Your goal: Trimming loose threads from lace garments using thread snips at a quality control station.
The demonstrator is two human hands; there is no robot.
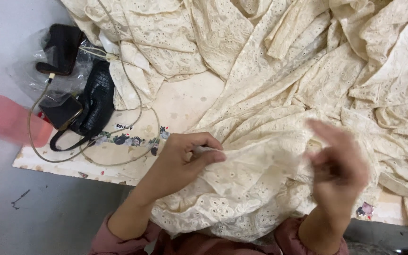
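Nearest, cream eyelet fabric (242,189) is bunched in the lap and spreads up across the desk (180,101). The left hand (185,156) pinches a fold; the right hand (338,165) is blurred — grip unclear. Better to hold the edge taut. Beyond — a black bag (95,101).

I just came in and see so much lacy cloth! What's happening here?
A person is handling cream eyelet fabric that is heaped over a low board. The left hand pinches a fold of it; the right hand is blurred at the cloth. A black handbag, a phone and a cable lie to the left.
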